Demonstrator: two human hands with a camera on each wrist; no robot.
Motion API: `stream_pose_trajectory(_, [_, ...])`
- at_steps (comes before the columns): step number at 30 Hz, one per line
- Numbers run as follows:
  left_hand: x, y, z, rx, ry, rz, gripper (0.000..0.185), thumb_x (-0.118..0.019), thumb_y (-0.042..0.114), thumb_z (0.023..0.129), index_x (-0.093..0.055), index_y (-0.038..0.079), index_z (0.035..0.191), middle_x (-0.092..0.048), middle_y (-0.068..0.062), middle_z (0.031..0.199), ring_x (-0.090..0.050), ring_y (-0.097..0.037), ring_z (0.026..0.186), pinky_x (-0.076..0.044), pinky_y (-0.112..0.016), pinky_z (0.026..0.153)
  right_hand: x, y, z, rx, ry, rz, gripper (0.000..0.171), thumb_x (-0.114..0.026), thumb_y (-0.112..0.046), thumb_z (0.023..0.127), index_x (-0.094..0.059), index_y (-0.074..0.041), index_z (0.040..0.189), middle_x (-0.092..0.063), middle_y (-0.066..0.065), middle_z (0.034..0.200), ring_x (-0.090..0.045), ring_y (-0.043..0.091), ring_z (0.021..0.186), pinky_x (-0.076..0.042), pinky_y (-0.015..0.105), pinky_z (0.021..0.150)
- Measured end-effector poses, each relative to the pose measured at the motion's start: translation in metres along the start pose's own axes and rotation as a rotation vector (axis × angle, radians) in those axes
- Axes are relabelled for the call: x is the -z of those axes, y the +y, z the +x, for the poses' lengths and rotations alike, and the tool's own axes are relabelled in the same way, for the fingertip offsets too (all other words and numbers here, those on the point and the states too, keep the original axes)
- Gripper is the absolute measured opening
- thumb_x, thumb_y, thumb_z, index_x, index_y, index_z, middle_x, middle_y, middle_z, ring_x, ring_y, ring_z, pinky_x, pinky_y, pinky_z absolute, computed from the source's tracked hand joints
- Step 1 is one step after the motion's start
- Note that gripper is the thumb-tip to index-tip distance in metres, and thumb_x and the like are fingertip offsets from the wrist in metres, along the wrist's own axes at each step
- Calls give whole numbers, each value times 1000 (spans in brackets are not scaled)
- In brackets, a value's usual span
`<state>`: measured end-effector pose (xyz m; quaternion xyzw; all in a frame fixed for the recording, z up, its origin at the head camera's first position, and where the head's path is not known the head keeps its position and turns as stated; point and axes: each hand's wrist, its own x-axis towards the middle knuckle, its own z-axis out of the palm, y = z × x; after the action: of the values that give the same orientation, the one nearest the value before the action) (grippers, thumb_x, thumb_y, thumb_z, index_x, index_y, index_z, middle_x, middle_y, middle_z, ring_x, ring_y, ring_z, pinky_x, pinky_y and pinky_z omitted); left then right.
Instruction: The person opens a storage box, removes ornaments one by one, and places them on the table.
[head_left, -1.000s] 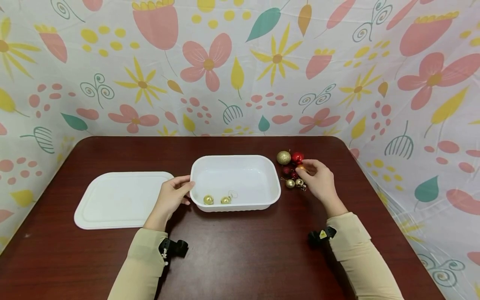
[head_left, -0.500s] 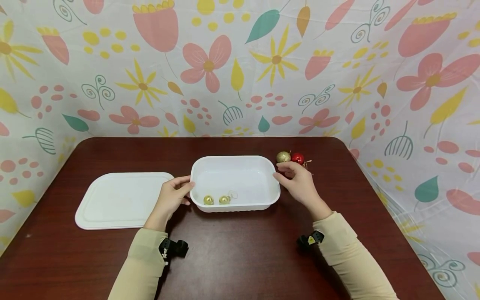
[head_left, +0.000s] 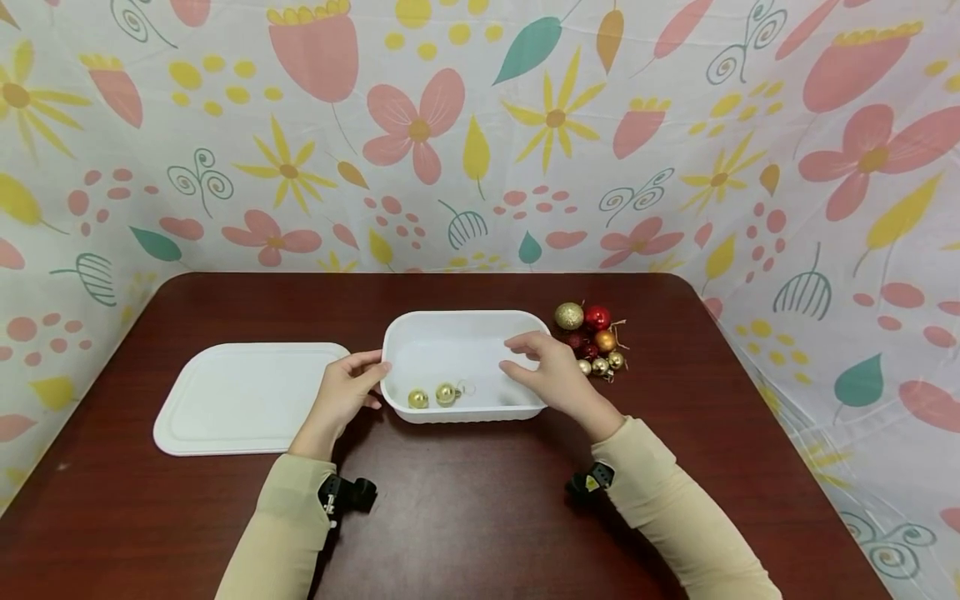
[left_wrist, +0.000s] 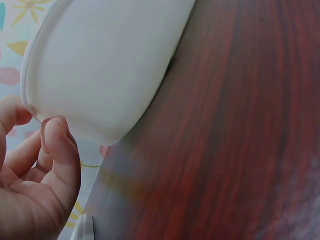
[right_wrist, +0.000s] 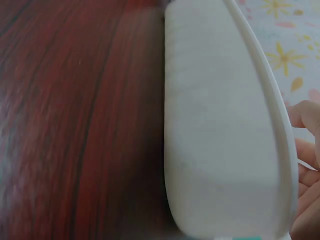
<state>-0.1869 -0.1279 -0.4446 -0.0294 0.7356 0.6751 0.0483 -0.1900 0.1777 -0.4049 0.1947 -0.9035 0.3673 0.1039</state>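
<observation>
Flowery cloth stands behind a brown table (head_left: 465, 500) where the left hand (head_left: 345, 396) grasps the white tub (head_left: 457, 329) at its 9 o'clock rim, while the right hand (head_left: 551, 375) hangs over the tub's 3 o'clock side, fingers curled, though I cannot tell if it holds a ball, with two gold balls (head_left: 431, 396) inside at 6 o'clock.

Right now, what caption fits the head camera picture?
Right hand over white tub holding two gold baubles.
</observation>
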Motion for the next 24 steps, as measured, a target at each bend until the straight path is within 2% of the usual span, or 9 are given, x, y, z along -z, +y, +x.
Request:
stream_pose_trajectory(4, [0,0,0,5,0,-2,36,-62,15,91,-59,-1,123,-60,4,82,-56,-9,60,-53,-20,48,-10,-6,4,44,-67,-5,31,-74,-17,81,-67,1,105,-67,14,103,-65,27,96,-57,39,84])
stream_pose_trajectory(15, [1,1,1,11,3,-9,37,-62,14,91,-58,-2,123,-59,5,80,-55,-7,59,-52,-20,47,-28,-21,15,18,-313,24,36,-70,-24,85,-64,-2,113,-67,12,111,-63,25,104,-53,40,91])
stream_pose_trajectory(24, [1,1,1,16,1,-21,37,-62,13,91,-58,-4,123,-60,0,82,-55,-8,58,-52,-20,47,-37,-28,25,25,-466,6,37,-71,-25,84,-65,-5,114,-67,9,112,-62,22,105,-53,37,92])
